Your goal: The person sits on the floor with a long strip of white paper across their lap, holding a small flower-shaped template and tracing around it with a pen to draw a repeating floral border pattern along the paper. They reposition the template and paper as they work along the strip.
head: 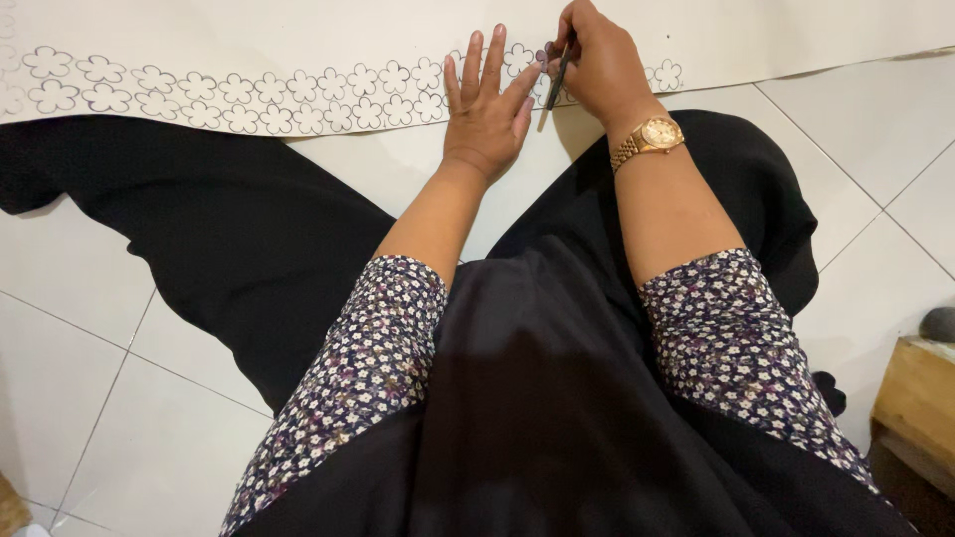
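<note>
Left hand (485, 109) flat, fingers spread, pressing the paper (298, 40) by its flower border; right hand (594, 62) closed around a pen (559, 75), tip on paper

No packages, labels, signs, screens.

both hands reach forward: left hand (484, 109) flat (fingers spread), right hand (595, 62) curled in a pinch.

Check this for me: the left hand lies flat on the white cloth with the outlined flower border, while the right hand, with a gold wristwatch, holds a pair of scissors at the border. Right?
Not quite. In the head view, the right hand holds a dark pen, not scissors. The rest stands: the left hand lies flat on the white cloth with the outlined flower border, and the gold wristwatch is on the right wrist.
</note>
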Available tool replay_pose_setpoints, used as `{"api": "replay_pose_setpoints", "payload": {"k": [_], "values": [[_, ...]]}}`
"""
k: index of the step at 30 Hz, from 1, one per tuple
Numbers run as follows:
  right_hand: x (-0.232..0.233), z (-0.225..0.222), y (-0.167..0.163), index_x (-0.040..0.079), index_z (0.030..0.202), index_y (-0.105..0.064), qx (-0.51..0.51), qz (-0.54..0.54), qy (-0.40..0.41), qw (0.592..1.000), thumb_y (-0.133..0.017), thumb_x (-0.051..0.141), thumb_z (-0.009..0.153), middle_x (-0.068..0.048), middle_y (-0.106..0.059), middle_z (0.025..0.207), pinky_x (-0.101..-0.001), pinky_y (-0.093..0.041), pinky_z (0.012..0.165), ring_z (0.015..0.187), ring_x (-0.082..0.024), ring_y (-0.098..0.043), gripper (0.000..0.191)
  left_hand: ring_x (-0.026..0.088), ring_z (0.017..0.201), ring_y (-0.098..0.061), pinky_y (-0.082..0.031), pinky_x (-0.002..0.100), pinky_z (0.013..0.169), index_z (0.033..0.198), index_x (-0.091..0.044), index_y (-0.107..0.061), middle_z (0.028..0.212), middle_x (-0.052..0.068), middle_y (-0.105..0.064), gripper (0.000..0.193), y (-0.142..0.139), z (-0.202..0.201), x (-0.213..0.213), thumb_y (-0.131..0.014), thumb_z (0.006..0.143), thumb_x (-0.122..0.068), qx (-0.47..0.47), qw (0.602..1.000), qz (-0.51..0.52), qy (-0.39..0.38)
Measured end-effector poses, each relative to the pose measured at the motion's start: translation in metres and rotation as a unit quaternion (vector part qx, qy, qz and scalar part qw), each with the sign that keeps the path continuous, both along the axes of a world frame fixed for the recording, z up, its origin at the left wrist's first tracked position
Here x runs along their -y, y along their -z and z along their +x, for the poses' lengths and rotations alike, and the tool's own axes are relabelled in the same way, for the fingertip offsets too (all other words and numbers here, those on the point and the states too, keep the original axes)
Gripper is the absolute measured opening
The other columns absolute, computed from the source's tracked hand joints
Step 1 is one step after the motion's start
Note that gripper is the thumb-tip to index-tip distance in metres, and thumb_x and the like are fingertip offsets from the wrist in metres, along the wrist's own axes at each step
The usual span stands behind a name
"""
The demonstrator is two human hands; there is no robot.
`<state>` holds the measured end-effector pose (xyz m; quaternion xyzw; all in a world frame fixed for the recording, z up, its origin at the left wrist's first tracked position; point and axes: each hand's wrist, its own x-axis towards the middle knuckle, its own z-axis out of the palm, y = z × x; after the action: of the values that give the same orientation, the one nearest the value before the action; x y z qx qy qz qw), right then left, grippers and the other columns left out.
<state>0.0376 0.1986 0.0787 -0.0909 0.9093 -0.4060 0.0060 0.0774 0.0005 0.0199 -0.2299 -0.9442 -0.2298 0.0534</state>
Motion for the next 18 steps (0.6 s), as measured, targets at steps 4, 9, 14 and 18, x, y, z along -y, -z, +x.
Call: {"api": "replay_pose_setpoints", "payload": {"k": [4,9,14,18], "values": [[0.0008,-0.0006,0.0017,0.005,0.105,-0.055,-0.011,0.006,-0.002,1.0,-0.083,-0.001,0.089,-0.007,-0.073,0.092,-0.0349,-0.057,0.074,0.084,-0.023,-0.072,0.032,0.035,0.159,0.004,0.005,0.06,0.127,0.153,-0.031,-0.053,0.173,0.014,-0.008,0.043,-0.0021,-0.0005,0.0017,-0.057,0.109,-0.032,0.012,1.0,-0.007,0.003],[0.0016,-0.0013,0.0027,0.005,0.106,-0.056,-0.027,0.005,-0.011,1.0,-0.082,-0.001,0.092,-0.008,-0.073,0.093,-0.0343,-0.057,0.074,0.084,-0.023,-0.073,0.03,0.035,0.159,0.003,0.005,0.061,0.126,0.154,-0.032,-0.051,0.172,0.014,-0.007,0.046,-0.0027,-0.0019,0.0016,-0.055,0.108,-0.033,0.029,0.999,-0.016,0.004],[0.0031,-0.0037,0.0014,0.005,0.104,-0.056,-0.025,0.016,0.002,1.0,-0.084,0.0,0.09,-0.008,-0.072,0.089,-0.0346,-0.056,0.072,0.08,-0.024,-0.071,0.031,0.034,0.159,0.006,0.006,0.062,0.126,0.155,-0.034,-0.05,0.172,0.013,-0.004,0.046,-0.004,-0.0043,0.0012,-0.055,0.109,-0.033,0.017,1.0,-0.014,0.002],[-0.0022,-0.0062,0.0053,0.003,0.104,-0.059,-0.001,-0.017,0.02,1.0,-0.083,0.004,0.093,-0.008,-0.072,0.088,-0.0332,-0.056,0.072,0.08,-0.021,-0.071,0.027,0.034,0.158,0.008,0.006,0.062,0.125,0.156,-0.034,-0.049,0.172,0.014,-0.003,0.049,-0.003,-0.0055,0.0021,-0.055,0.108,-0.033,0.009,1.0,-0.019,0.006]]}}
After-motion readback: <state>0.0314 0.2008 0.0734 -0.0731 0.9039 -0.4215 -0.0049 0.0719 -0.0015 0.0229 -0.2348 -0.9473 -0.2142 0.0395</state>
